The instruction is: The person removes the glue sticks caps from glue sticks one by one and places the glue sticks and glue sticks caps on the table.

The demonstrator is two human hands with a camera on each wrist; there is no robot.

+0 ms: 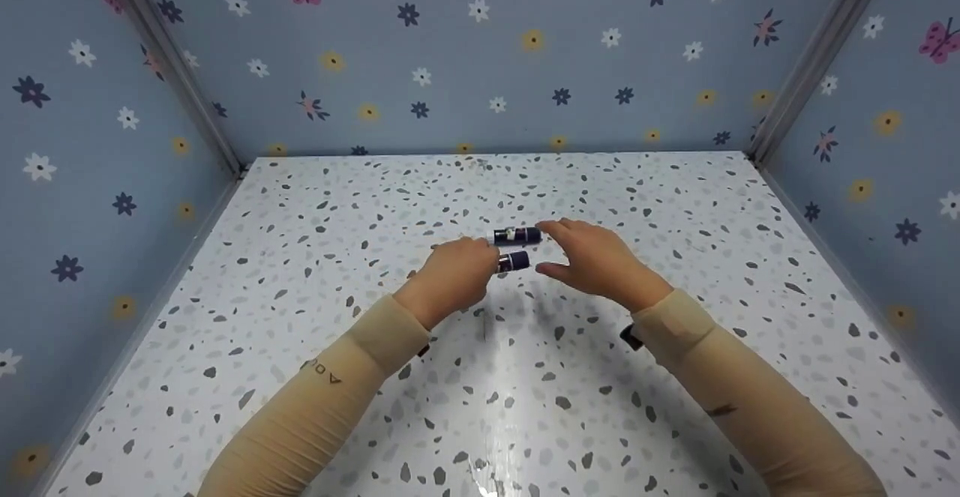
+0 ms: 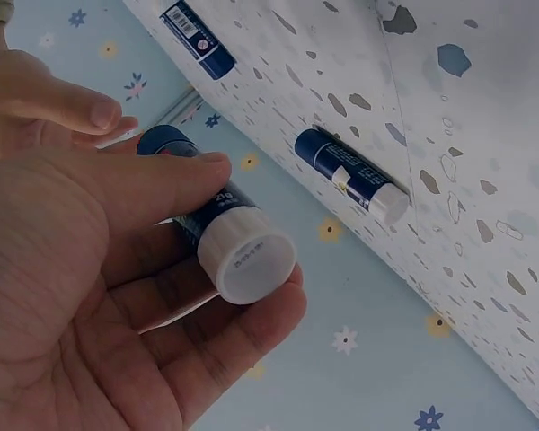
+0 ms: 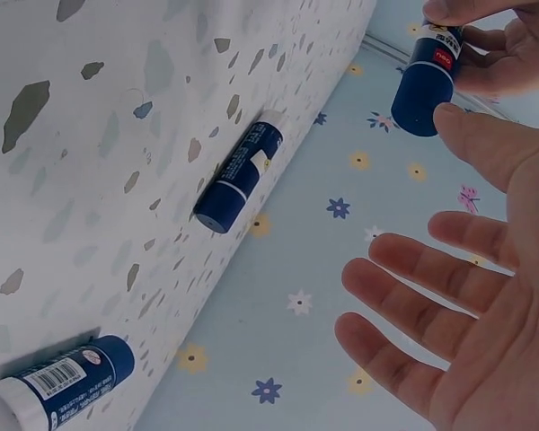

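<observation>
My left hand grips a dark blue glue stick with a white base, thumb along one side and fingers round the other. The glue stick's blue cap points toward my right hand. That hand is held with its fingers extended and spread, thumb close to the cap and nothing in its grasp. A second glue stick lies on the speckled table just beyond the hands. A third, barcoded glue stick lies on the table, seen in both wrist views.
The white speckled table is bounded by flower-and-butterfly patterned panels at the back and on both sides. Beside the right cuff shows a small dark object, partly hidden; its kind cannot be told.
</observation>
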